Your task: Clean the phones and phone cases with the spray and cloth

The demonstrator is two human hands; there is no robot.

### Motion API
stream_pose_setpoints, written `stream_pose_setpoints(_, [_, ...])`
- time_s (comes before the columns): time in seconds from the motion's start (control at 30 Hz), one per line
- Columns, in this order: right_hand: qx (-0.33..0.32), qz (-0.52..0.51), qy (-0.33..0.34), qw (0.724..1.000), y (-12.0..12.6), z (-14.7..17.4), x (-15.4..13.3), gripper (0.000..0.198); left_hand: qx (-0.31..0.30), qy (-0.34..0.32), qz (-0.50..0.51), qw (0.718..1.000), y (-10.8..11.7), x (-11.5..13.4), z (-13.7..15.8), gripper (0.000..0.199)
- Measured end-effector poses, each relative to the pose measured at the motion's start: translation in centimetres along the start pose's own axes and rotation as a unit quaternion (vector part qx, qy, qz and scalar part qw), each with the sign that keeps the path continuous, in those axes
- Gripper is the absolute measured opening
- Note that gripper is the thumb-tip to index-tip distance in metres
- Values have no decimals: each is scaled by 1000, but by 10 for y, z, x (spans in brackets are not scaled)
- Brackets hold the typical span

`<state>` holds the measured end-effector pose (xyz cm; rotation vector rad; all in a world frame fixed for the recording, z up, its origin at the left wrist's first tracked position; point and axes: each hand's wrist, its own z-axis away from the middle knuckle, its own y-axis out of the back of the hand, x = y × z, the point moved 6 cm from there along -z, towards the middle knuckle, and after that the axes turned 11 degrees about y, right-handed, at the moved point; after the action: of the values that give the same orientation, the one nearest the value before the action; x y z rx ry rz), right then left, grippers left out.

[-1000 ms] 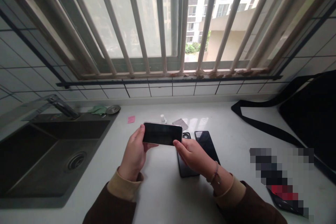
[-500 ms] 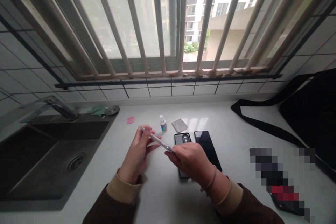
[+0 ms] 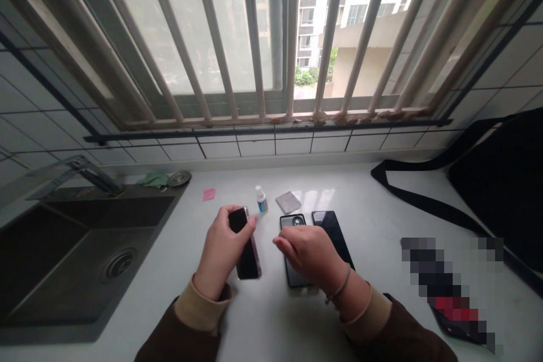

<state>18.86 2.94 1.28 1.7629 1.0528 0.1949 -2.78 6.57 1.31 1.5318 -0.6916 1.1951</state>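
My left hand [image 3: 223, 246] grips a dark-screened phone [image 3: 249, 260] in a clear case, thumb across its right edge. Its screen faces up and the phone tilts over the counter. To the right, my right hand [image 3: 311, 246] is closed, fingers curled under and thumb pressed in; whatever may be inside is hidden. It hovers over a black phone case [image 3: 296, 277] with a camera cutout, and partly hides a second black phone [image 3: 333, 232] lying beside it. A small white spray bottle [image 3: 262, 202] stands behind the hands, next to a grey folded cloth [image 3: 288, 202].
A dark sink [image 3: 85, 283] with a faucet [image 3: 95, 175] lies left, a green cloth [image 3: 153, 180] and a drain cover [image 3: 179, 179] on its rim. A pink paper slip [image 3: 208, 194] lies on the counter [image 3: 271, 322]. A black bag [image 3: 500, 175] with a strap lies right, near a blurred-out item [image 3: 449, 288].
The phone has turned from edge-on to screen up. My right hand has let go of its end, so only my left hand holds it, with the thumb shifted over its edge.
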Motion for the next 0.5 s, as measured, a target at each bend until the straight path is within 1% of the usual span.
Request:
stream_pose_setpoints(0.07, [18,38,-40,998,3,0,7,59,8,-37,-86,996,-3,3,2,41])
stream_pose_setpoints(0.17, [30,87,-94,991,4,0,14,53,-7,-72,-189,979,-15,3,5,36])
stream_pose_setpoints(0.23, [22,109,-121,986,3,0,17,48,-18,-81,-218,972,-23,-1,7,40])
stream_pose_setpoints(0.33, [1,128,-143,981,0,0,18,43,-25,-82,-240,967,-32,-8,8,46])
stream_pose_setpoints(0.5, [-31,150,-174,973,-2,1,20,37,-28,-82,-296,951,-44,-17,10,47])
